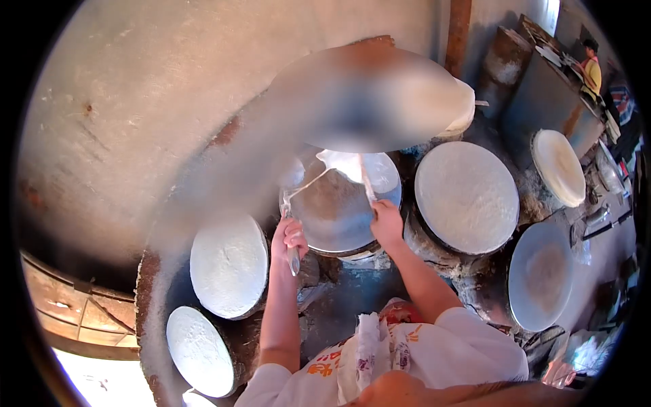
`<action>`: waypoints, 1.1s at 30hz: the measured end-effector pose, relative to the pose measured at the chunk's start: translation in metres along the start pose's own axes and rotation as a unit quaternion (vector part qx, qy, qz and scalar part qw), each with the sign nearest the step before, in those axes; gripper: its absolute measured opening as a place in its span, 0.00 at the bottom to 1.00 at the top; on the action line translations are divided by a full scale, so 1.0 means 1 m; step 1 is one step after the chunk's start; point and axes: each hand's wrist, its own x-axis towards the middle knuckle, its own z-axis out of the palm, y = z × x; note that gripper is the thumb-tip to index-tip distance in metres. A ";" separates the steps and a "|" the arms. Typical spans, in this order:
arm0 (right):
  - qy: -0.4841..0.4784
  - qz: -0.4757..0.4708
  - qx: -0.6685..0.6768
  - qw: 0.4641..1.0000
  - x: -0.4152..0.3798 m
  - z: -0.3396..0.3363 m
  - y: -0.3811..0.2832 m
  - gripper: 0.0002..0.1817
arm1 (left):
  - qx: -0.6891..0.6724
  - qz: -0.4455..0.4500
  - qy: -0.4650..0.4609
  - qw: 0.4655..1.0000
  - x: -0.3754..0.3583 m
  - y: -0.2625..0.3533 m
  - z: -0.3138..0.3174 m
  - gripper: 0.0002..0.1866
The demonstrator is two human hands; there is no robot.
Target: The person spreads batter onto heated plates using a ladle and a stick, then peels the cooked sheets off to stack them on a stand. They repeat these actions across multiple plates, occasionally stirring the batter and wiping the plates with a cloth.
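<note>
My left hand (291,237) is closed around the handle of a ladle (292,175), whose pale bowl is partly lost in a blur. A flat, pale stick (367,178) is gripped in my right hand (386,222). Both tools are over a round griddle (329,227) with a brown middle. Near the stick's far end is a bright white, wet-looking mass (344,163). A thin white strand runs from it to the ladle. White batter also coats the griddle's far right part. A large blurred patch hides the far edge.
Round pans covered in white stand on both sides: one (229,267) at left, another (200,351) nearer me, and a large one (466,197) at right. Farther right are a bare-centred griddle (540,277) and a pale round stack (559,168). A person (592,71) stands in the background.
</note>
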 end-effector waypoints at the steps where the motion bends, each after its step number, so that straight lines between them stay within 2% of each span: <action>1: -0.011 0.001 0.008 1.000 0.009 0.010 -0.007 0.17 | -0.026 0.006 -0.021 0.999 -0.007 -0.009 0.003 0.11; 3: -0.030 -0.019 0.030 0.999 0.030 0.030 -0.014 0.17 | -0.046 0.026 -0.076 0.996 -0.012 -0.028 0.007 0.13; 5: -0.075 -0.065 0.037 0.994 0.041 0.034 -0.016 0.17 | -0.075 0.063 -0.085 0.992 -0.014 -0.046 0.001 0.13; 6: -0.094 -0.094 0.039 0.990 0.048 0.018 -0.018 0.16 | -0.084 0.080 -0.088 0.989 -0.010 -0.053 0.004 0.13; 7: -0.113 -0.116 0.043 0.986 0.050 -0.010 -0.016 0.16 | -0.098 0.095 -0.129 0.982 -0.011 -0.071 0.016 0.13; 8: -0.128 -0.139 0.039 0.981 0.056 -0.033 -0.001 0.15 | -0.084 0.103 -0.121 0.984 -0.011 -0.078 0.026 0.14; 10: -0.042 -0.174 -0.011 0.984 0.075 -0.060 0.049 0.14 | -0.072 0.138 -0.118 0.981 -0.009 -0.096 0.029 0.15; 13: -0.099 -0.180 -0.005 0.979 0.108 -0.048 0.079 0.15 | -0.125 0.184 -0.080 0.972 0.012 -0.104 0.000 0.15; 15: -0.165 -0.193 0.033 0.967 0.120 -0.016 0.065 0.15 | -0.160 0.172 -0.054 0.970 0.029 -0.114 -0.005 0.18; 19: -0.264 -0.227 0.095 0.933 0.121 0.006 0.039 0.16 | -0.140 0.231 -0.024 0.962 0.029 -0.155 0.014 0.18; 22: -0.313 -0.257 0.078 0.911 0.127 -0.012 0.042 0.15 | -0.109 0.216 -0.101 0.965 0.027 -0.174 0.055 0.18; 24: -0.317 -0.256 0.095 0.908 0.147 -0.054 0.047 0.14 | -0.030 0.238 -0.088 0.967 0.021 -0.172 0.061 0.13; 25: -0.262 -0.307 0.088 0.911 0.165 -0.055 0.066 0.14 | 0.014 0.255 -0.077 0.964 0.023 -0.165 0.057 0.09; 26: -0.222 -0.270 0.077 0.934 0.179 -0.049 0.084 0.14 | 0.053 0.278 -0.076 0.956 0.030 -0.158 0.049 0.10; 27: -0.227 -0.275 0.048 0.933 0.190 -0.039 0.091 0.14 | 0.050 0.317 0.021 0.947 0.036 -0.149 0.039 0.08; 28: -0.225 -0.276 0.022 0.934 0.197 -0.025 0.096 0.14 | 0.021 0.299 0.058 0.952 0.039 -0.143 0.031 0.06; 31: -0.295 -0.323 0.082 0.895 0.180 0.016 0.078 0.15 | -0.068 0.268 0.020 0.961 0.045 -0.140 -0.001 0.10; 33: -0.309 -0.329 0.083 0.888 0.162 0.007 0.063 0.15 | -0.077 0.279 0.041 0.956 0.042 -0.148 0.010 0.11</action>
